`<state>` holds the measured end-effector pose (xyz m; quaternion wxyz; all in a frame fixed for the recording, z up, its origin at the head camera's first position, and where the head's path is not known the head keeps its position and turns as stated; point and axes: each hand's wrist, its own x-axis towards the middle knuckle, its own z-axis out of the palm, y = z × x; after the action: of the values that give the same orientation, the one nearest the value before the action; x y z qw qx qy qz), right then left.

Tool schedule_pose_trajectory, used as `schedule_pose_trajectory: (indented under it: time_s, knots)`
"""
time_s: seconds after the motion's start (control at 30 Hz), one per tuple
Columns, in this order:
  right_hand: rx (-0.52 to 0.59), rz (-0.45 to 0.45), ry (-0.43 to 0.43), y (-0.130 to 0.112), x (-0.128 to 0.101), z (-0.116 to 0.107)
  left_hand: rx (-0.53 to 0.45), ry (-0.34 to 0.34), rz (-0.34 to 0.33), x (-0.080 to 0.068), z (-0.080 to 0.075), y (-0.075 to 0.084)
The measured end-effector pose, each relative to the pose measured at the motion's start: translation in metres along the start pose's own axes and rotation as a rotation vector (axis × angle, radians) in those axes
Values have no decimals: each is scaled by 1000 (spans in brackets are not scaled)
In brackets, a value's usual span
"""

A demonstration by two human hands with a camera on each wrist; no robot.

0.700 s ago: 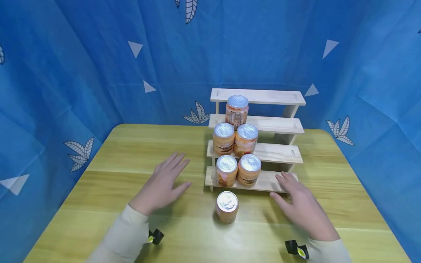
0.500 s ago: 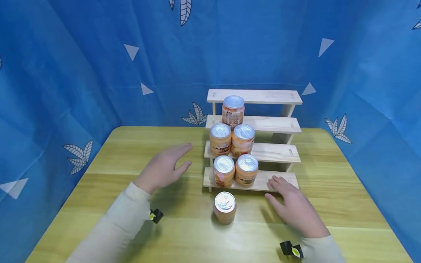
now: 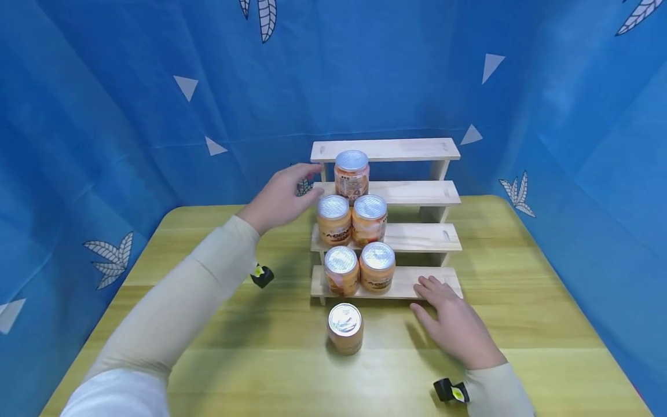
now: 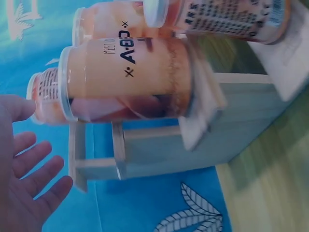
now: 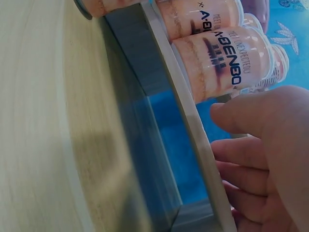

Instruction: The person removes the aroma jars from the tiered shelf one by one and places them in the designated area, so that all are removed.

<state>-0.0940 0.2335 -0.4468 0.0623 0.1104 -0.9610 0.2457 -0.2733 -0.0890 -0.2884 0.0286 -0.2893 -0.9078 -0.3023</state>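
While beside jar point(image 3: 351, 173), left hand point(image 3: 281, 197)

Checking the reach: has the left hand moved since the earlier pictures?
Yes. The left hand has gone from the table up and back to the rack, and is now open beside the can on its third step.

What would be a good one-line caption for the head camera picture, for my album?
A left hand reaches open toward the jar on the third step of a wooden stepped rack while the right hand rests by the lowest step.
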Motion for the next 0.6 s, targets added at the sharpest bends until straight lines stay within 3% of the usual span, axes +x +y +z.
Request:
schedule_pose_trajectory:
  time_s: [0.3, 0.47, 0.6]
  knots:
    - [-3, -10, 34, 5, 2, 3, -67, -94, -64, 39, 14, 13]
    - [8, -5, 30, 5, 3, 4, -127, -150, -98, 48, 20, 15]
    - [11, 0, 27, 5, 2, 4, -177, -154, -134, 52, 24, 18]
